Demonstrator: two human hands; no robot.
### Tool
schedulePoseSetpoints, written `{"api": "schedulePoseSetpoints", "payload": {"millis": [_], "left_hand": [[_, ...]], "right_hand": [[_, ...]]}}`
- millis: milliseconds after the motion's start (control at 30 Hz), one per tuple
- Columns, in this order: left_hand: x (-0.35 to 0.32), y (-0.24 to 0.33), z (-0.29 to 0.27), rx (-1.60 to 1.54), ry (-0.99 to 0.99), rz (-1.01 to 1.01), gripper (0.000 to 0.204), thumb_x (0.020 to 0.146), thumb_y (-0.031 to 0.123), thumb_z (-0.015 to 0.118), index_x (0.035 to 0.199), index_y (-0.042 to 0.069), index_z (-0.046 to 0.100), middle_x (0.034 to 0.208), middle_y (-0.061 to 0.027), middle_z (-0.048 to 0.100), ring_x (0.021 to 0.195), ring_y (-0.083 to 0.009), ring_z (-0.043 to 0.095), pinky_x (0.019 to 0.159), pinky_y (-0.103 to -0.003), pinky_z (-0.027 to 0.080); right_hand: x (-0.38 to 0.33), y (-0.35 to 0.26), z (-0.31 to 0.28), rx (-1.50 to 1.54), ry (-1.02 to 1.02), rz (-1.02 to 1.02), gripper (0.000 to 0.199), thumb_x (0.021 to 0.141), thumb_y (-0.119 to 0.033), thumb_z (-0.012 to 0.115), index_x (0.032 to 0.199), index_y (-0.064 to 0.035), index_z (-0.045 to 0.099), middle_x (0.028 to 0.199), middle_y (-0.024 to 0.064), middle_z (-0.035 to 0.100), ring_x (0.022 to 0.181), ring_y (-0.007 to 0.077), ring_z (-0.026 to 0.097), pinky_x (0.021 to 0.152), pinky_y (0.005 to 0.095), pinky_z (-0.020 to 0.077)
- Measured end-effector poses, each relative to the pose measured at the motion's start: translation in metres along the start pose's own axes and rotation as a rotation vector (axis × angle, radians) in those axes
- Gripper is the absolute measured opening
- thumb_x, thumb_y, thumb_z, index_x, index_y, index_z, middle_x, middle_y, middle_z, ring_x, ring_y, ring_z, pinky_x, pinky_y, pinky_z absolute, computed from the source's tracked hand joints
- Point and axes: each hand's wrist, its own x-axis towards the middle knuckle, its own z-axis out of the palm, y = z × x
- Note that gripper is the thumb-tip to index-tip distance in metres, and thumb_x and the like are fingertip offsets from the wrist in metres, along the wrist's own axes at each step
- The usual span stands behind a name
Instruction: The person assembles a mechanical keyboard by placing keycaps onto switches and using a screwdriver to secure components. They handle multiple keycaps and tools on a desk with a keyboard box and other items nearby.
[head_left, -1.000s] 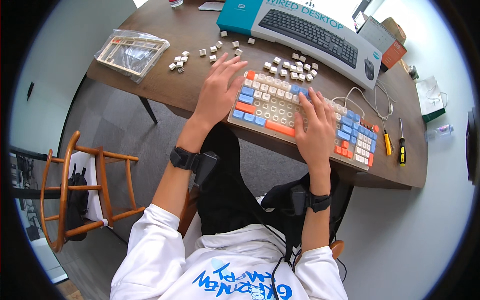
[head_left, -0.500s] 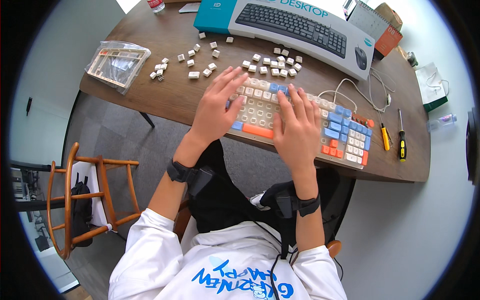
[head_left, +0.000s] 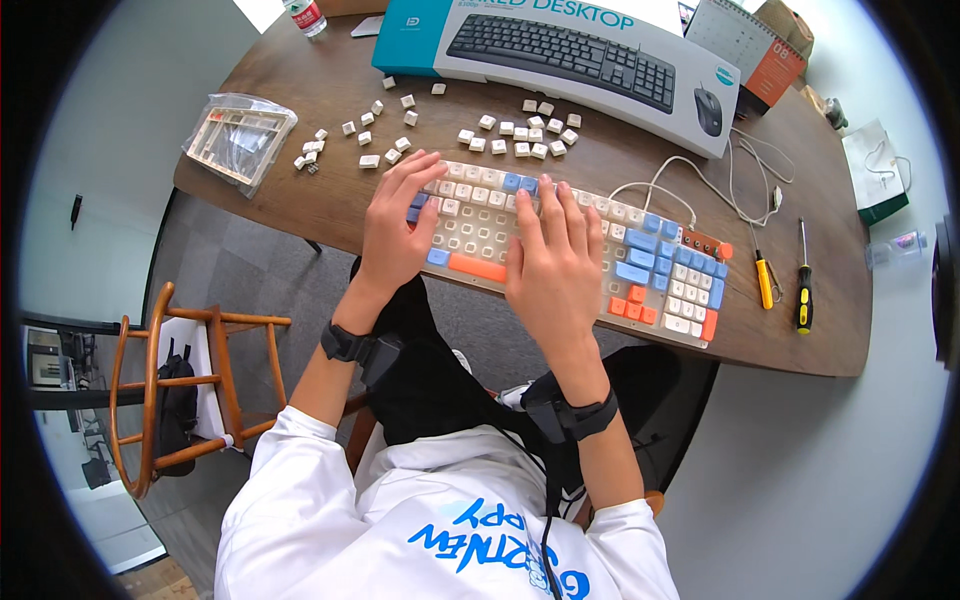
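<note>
Resting flat across the keyboard (head_left: 570,250), both hands now lie further toward its left half than a second ago, when the right hand (head_left: 553,262) sat out over the blue and orange keys at the right end. The left hand (head_left: 395,225) has its fingers spread and slightly curled over the keys near the board's left edge; the right has its fingers laid close together, tips touching the upper rows around two blue caps. Neither pinches anything that I can make out. The keyboard itself, cream with blue and orange keys, sits near the front edge of the wooden table (head_left: 300,70), angled a little, its white cable (head_left: 690,190) looping behind it. The shift reads to me as pressing or checking caps section by section, with the right block already covered. Loose keycaps (head_left: 520,135) lie scattered behind the board, just in front of a boxed keyboard set (head_left: 560,45). Two screwdrivers (head_left: 785,280) lie to the right, a clear bag (head_left: 238,138) to the far left
</note>
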Motion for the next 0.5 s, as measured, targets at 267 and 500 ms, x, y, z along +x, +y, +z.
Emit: {"api": "schedulePoseSetpoints", "payload": {"millis": [267,500], "left_hand": [[-0.0008,0.0007,-0.0014,-0.002,-0.015,-0.041,0.034,0.092,-0.003,0.06,0.122,0.003,0.075,0.142,-0.0146,0.069,0.142,-0.036,0.058,0.118,-0.046,0.047],[-0.0005,-0.0037,0.0004,-0.032,0.04,-0.007,0.033,0.091,-0.003,0.064,0.121,0.006,0.075,0.139,-0.0141,0.069,0.138,-0.0357,0.06,0.112,-0.046,0.052]], "right_hand": [[0.002,-0.0017,-0.0013,-0.019,-0.029,0.015,0.042,0.098,-0.02,0.068,0.138,-0.0073,0.069,0.15,0.0146,0.062,0.143,0.0315,0.056,0.124,0.0535,0.0363],[0.0061,-0.0031,-0.0081,0.02,-0.074,0.013,0.048,0.094,-0.018,0.072,0.141,-0.008,0.068,0.153,0.0148,0.06,0.146,0.0321,0.053,0.126,0.0529,0.0334]]}}
